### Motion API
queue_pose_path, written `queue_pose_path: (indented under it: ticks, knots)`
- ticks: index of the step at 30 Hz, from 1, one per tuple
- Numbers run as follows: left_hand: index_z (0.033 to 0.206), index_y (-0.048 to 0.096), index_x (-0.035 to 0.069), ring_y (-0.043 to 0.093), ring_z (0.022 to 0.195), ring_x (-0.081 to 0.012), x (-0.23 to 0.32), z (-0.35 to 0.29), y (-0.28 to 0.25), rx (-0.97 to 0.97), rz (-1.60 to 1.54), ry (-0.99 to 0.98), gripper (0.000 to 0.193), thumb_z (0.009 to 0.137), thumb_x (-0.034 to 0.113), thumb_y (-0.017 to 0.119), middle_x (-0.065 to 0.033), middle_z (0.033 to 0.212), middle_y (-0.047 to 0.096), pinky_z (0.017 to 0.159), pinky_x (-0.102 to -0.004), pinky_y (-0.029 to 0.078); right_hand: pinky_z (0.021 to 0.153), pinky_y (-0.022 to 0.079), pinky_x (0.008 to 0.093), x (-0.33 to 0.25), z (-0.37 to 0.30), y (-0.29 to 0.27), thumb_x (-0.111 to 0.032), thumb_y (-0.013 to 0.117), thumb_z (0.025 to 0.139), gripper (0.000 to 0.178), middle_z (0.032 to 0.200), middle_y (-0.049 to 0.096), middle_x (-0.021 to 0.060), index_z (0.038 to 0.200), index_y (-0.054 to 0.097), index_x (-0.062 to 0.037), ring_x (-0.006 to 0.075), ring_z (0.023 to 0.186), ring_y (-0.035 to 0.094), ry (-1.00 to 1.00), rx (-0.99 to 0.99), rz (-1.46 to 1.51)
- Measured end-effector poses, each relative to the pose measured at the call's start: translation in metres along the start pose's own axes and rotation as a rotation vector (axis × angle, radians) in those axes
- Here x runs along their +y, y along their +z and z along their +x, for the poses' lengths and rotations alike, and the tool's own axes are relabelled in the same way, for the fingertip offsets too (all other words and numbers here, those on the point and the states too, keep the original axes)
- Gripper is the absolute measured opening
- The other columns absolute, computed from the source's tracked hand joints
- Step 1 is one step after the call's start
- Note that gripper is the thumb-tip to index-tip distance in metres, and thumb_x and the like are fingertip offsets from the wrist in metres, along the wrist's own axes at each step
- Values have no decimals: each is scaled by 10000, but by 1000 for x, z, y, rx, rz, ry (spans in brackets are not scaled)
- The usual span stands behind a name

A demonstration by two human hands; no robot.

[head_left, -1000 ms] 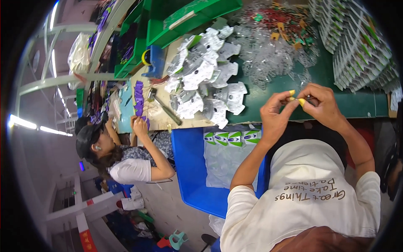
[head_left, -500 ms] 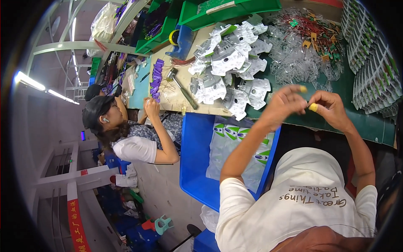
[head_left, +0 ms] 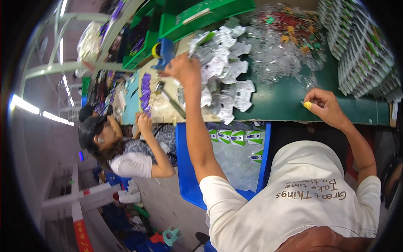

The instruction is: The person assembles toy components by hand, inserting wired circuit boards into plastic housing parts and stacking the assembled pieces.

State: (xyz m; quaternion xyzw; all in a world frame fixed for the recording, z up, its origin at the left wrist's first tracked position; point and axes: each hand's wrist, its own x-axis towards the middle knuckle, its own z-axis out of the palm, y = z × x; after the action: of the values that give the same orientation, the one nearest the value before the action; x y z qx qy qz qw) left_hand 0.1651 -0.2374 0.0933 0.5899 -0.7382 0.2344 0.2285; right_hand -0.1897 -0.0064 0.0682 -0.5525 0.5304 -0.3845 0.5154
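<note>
My left hand (head_left: 184,70) reaches out over the far left of the bench, between the blue tape dispenser (head_left: 166,52) and the heap of white-grey plastic shells (head_left: 222,63). Its fingers look stretched and apart, though the tips are partly hidden; thin red wires lay at this spot earlier. My right hand (head_left: 325,108), a yellow cover on its thumb, is closed in a pinch above the green bench front. A small pale piece (head_left: 302,102) shows at its fingertips, too small to name. Beyond it lie clear plastic parts (head_left: 273,63).
A hammer (head_left: 170,98) and purple pieces (head_left: 145,94) lie at left. Red wires with small boards (head_left: 294,27) top the clear heap. Stacked shells (head_left: 365,63) stand at right. A blue bin (head_left: 189,176) holds green-white parts. A co-worker (head_left: 130,147) sits at left.
My left hand has left my right hand and swung far left across the shells toward the tape dispenser. My right hand stays pinched in nearly the same place. The whole view has shifted slightly.
</note>
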Motion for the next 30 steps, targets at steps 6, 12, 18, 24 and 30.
queue_pose_path:
  ticks: [6, 12, 18, 24, 30]
  knots:
    - [1007, 671, 76, 627, 889, -246, 78, -73, -63, 177, -159, 239, 206, 803, 94, 693, -77, 920, 656, 1043, -520, 334, 511, 296, 182, 13, -14, -31, -32, 643, 869, 46, 727, 480, -80, 893, 605, -23, -19, 590, 371, 30, 121, -85]
    - [987, 685, 67, 659, 979, -236, 190, -209, -85, -128, -673, 571, 219, 773, 96, 721, -88, 974, 653, 1034, -484, 372, 515, 342, 262, 30, -21, -37, -31, 634, 853, 90, 742, 541, 24, 934, 610, -1, 83, 595, 456, -129, 156, -348]
    - [1016, 666, 72, 569, 1141, -281, 214, -234, -62, -264, -762, 447, 353, 679, 100, 765, -114, 1108, 590, 1043, -480, 367, 600, 472, 391, 46, -19, -7, -14, 636, 777, 134, 835, 579, 120, 905, 598, -5, 290, 731, 618, -467, 53, -674]
    - [1000, 660, 59, 583, 1086, -302, 213, -211, -71, -377, -879, 454, 322, 702, 104, 774, -126, 1076, 598, 919, -419, 467, 604, 503, 389, 45, -16, 9, -74, 649, 764, 164, 882, 554, 78, 905, 581, -25, 252, 786, 632, -483, -70, -980]
    - [932, 672, -1, 656, 718, -263, 208, -153, -38, -429, -1279, 234, 193, 759, 26, 754, -139, 853, 669, 666, -330, 525, 591, 515, 396, 43, -23, 10, -47, 631, 751, 142, 902, 530, 97, 875, 573, -10, 253, 768, 636, -469, -101, -987]
